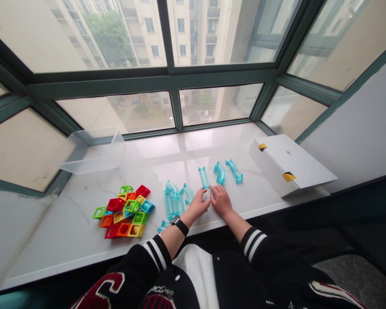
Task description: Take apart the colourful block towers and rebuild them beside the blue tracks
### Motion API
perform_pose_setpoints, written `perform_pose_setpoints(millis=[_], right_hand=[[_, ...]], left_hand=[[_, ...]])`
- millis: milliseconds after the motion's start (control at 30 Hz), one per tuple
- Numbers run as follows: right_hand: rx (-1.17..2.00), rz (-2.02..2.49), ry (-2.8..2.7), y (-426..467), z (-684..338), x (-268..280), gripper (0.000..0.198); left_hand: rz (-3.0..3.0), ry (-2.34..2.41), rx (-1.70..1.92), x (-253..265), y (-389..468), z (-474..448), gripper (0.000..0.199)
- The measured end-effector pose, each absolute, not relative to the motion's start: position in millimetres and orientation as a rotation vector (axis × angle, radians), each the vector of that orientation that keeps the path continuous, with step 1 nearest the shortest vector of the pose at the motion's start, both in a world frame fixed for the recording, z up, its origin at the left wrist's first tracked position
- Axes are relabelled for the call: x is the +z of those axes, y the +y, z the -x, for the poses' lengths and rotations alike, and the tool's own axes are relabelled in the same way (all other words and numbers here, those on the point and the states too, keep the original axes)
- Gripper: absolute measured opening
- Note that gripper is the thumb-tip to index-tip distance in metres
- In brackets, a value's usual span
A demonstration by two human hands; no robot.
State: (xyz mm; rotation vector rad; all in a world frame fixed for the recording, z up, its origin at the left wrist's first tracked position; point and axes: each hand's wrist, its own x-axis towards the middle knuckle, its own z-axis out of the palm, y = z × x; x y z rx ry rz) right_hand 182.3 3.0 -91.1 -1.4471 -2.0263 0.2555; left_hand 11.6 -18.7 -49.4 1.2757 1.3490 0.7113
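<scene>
A: What is hard to make out?

B: The fingertips, mainly. The left hand [197, 206] and the right hand [221, 200] are almost meeting, fingers curling inward at the near end of a straight blue piece [203, 176]. Both are holding a narrow shape; I cannot tell whether either is gripping. The left wrist, wearing a black watch [181, 226], is coming close to a small blue piece [163, 226] and partly hiding it. The blue stack [173, 206] is overlapping itself and showing through, so I am not venturing a count.

A: Where is the straight piece lying, relative to the hands?

B: Just beyond both, pointing away toward the window. A curved blue piece [220, 173] is lying to its right, beyond the right hand, and a slanting blue piece [234, 171] is lying farther right. Another curve [188, 193] is resting left of the left hand, beside the stack.

A: Edges and room?

B: The sill [154, 156] is ending under the forearms in front and at the window frame [109, 86] behind. Colored blocks [119, 216] are crowding the left; a clear bin [96, 162] is standing beyond them. A white box [296, 159] is bounding the right. Bare white surface is showing between that box and the slanting piece.
</scene>
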Motion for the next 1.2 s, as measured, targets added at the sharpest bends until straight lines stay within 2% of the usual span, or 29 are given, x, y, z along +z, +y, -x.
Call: perform_pose_setpoints(millis=[400, 1200], right_hand=[[0.243, 1.536, -2.071, 4.4, -180.7, -91.7, 0.055], [0.253, 1.588, -2.093, 3.8, -178.8, -87.5, 0.058]], left_hand=[[-1.243, 1.363, 0.697, -44.6, -14.0, -13.8, 0.066], [-1.302, 1.378, 0.677, -46.8, -15.2, -12.3, 0.064]])
